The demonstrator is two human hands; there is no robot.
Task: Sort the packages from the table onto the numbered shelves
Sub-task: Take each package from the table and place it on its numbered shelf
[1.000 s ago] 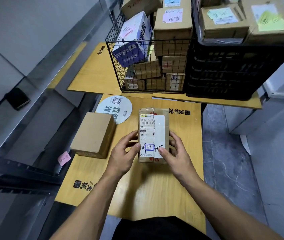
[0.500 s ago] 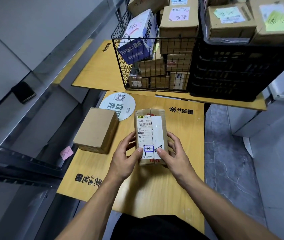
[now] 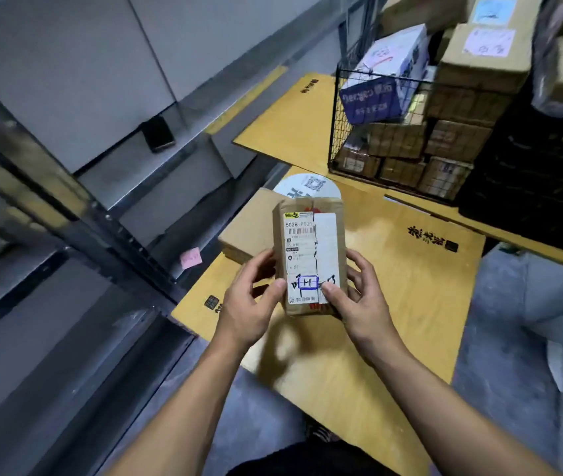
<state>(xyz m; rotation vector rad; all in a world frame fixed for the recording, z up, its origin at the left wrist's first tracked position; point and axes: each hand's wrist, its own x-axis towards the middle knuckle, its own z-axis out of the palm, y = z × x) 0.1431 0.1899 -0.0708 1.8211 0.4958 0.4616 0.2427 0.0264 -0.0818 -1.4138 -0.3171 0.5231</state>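
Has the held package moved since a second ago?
Yes. The package now overlaps the plain box on the table, so it has shifted left toward it, probably lifted.

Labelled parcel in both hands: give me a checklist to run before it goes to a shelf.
1. Grip: left hand and right hand both clasp the labelled parcel: ok.
2. Parcel lifted off the table: ok.
3. Label facing the camera, "502B" readable: ok.
4. Boxed blue mark on the label uncovered by the thumbs: ok.
5. Matching shelf number in view: cannot tell; no numbers are visible on the shelf frame.
6. Plain cardboard box behind the parcel not held: ok.
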